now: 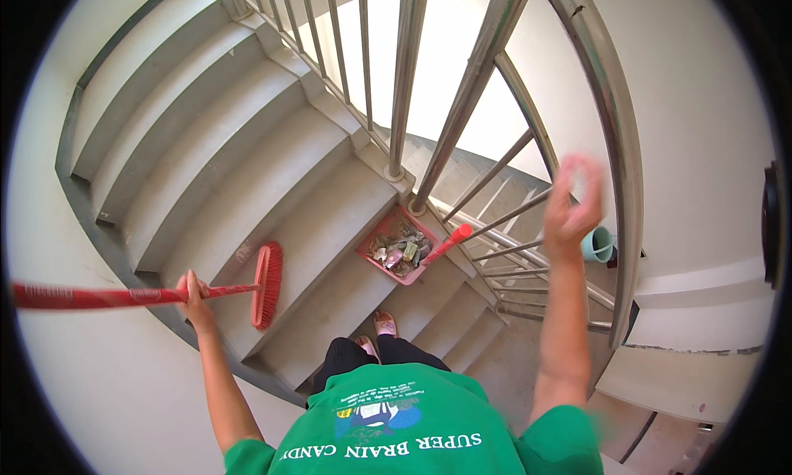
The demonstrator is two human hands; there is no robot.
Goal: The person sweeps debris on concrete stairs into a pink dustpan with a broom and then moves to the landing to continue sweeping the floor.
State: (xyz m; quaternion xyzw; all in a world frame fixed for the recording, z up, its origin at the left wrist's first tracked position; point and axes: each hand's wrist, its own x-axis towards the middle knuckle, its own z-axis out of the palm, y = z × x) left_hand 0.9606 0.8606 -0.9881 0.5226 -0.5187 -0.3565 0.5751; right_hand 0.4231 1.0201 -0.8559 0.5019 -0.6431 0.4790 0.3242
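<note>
My left hand (195, 294) is closed around the red handle of a broom (268, 286), whose red bristles rest against a stair step on the left. Raised beside the metal stair railing at the right, my right hand (575, 200) is blurred, its fingers curled with a gap between them; whether it holds something small cannot be told. A red dustpan (408, 280) with crumpled litter (401, 250) in it sits on a step near the railing's foot. Its short red handle (455, 240) sticks up to the right, below and left of my right hand.
Concrete stairs (266, 159) curve along the wall at the left. A metal railing (622, 135) with upright bars (408, 73) borders the stairwell. Lower stairs show through the bars. A light green bucket (598, 244) stands beyond the railing. My sandalled feet (384, 324) are on the steps below the dustpan.
</note>
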